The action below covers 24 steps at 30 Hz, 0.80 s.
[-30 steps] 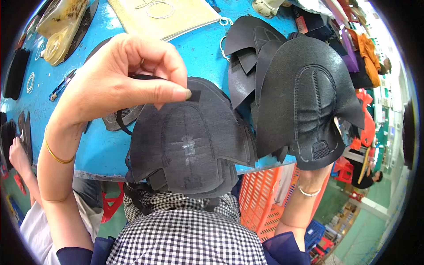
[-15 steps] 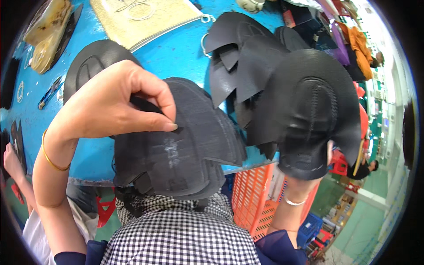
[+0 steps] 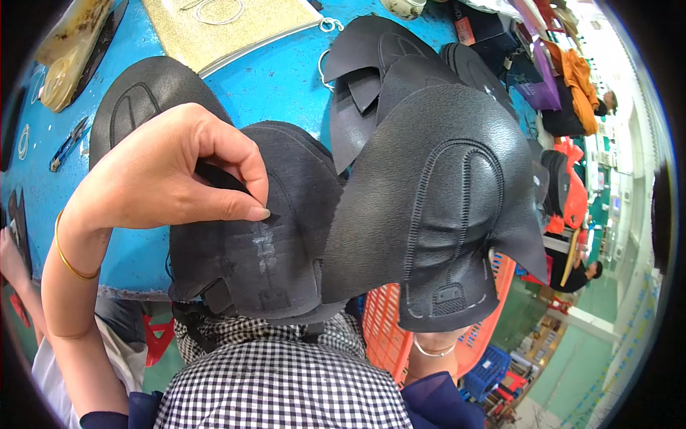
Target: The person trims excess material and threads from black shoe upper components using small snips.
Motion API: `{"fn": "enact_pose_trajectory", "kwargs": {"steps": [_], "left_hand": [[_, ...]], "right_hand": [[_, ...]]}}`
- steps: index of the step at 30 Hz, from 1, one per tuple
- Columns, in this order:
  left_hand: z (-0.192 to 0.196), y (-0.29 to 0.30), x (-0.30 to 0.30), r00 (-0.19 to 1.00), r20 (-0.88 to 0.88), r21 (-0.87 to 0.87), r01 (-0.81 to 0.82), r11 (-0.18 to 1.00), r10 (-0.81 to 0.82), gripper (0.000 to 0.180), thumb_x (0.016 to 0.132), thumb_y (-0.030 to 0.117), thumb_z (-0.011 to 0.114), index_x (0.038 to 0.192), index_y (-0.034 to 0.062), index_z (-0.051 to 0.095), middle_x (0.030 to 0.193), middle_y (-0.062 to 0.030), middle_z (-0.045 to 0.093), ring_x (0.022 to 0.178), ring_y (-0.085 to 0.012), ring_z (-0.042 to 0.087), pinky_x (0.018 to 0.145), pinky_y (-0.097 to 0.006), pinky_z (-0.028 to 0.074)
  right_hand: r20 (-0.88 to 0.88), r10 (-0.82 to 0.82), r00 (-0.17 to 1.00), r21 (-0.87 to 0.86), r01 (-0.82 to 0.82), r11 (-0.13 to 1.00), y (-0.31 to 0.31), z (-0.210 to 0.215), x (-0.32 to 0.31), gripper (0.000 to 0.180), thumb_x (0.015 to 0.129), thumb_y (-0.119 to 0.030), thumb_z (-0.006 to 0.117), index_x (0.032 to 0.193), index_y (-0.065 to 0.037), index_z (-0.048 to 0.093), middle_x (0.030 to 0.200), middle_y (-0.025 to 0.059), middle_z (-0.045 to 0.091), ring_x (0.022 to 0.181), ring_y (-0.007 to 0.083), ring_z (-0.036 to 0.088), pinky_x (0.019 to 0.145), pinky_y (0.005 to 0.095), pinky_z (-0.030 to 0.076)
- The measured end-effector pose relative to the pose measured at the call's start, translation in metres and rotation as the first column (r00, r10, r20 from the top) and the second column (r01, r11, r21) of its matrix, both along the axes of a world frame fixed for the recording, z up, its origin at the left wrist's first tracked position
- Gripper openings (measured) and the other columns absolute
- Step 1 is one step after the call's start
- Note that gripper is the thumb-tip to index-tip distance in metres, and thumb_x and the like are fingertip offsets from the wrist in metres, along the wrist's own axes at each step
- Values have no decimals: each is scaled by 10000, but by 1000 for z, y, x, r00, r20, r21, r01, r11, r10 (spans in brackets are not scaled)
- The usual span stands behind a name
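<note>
My right hand (image 3: 437,341) holds up a black leather shoe upper (image 3: 457,193) with stitched curved lines, near the right front of the table. Its fingers are mostly behind the leather; the wrist with a pale bracelet shows below. My left hand (image 3: 189,171), gold bangle at the wrist, pinches a thin black piece between thumb and fingers. Most of that piece is hidden by the hand. Just beneath it lies a stack of dark uppers (image 3: 286,250), rough side up, over the table edge at my lap. Another black upper (image 3: 153,89) lies behind my left hand.
More black uppers (image 3: 382,53) are piled at the back of the blue table (image 3: 275,71). A gold-coloured board (image 3: 236,36) with a white cord lies at the far side. A blue cutter (image 3: 69,143) is at left. An orange crate (image 3: 382,322) stands below the table edge.
The upper in my right hand has come nearer and to the left, now overlapping the stack's right side. My left hand has shifted slightly left, its pinch kept.
</note>
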<state>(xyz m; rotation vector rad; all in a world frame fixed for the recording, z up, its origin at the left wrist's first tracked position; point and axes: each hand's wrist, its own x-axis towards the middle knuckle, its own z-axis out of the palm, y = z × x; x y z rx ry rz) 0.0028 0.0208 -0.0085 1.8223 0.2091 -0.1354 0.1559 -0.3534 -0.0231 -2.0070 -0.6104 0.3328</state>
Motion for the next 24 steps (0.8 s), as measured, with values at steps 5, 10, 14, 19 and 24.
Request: {"fn": "enact_pose_trajectory", "kwargs": {"steps": [5, 10, 14, 19, 24], "left_hand": [[-8, 0, -1, 995, 61, -84, 84, 993, -79, 113, 759, 68, 834, 795, 29, 734, 779, -29, 702, 818, -125, 651, 835, -298, 521], [-7, -13, 0, 996, -69, -393, 27, 919, -59, 103, 794, 69, 819, 780, 18, 730, 738, 3, 651, 797, -124, 629, 827, -271, 513], [-1, -20, -18, 988, 110, -79, -103, 992, 112, 106, 825, 72, 757, 804, 0, 682, 762, -12, 670, 747, -80, 612, 724, -229, 486], [10, -28, -27, 949, 293, 226, -186, 956, 116, 104, 719, 10, 762, 740, 49, 667, 705, -31, 619, 627, -176, 580, 588, -272, 459], [6, -35, -33, 906, 395, 248, -264, 932, 152, 147, 636, 70, 810, 665, 105, 670, 624, 9, 567, 525, -124, 475, 471, -257, 338]], "right_hand": [[17, 175, 985, -210, -167, 963, 6, -14, -18, 585, 991, -403, 399, 1423, -8, 419, 1255, 181, 596, 1057, 275, 655, 921, 404, 541], [17, 337, 941, -382, -305, 872, 20, -29, -35, 633, 1043, -491, 283, 1454, -24, 395, 1329, 187, 588, 1071, 274, 669, 933, 416, 555], [-883, 337, 327, 444, 348, 826, 69, 0, -44, 447, 962, -205, 588, 1279, 94, 487, 1120, 234, 641, 743, 290, 689, 552, 334, 564], [-739, 278, 614, 276, -100, 956, 60, -2, -40, 300, 1002, -50, 405, 1214, 128, 522, 904, 212, 702, 532, 205, 657, 452, 283, 532], [-687, 239, 687, 230, -106, 967, 52, -5, -52, 271, 954, -24, 459, 1143, 105, 604, 1101, 158, 690, 1015, 193, 666, 899, 339, 535]]}}
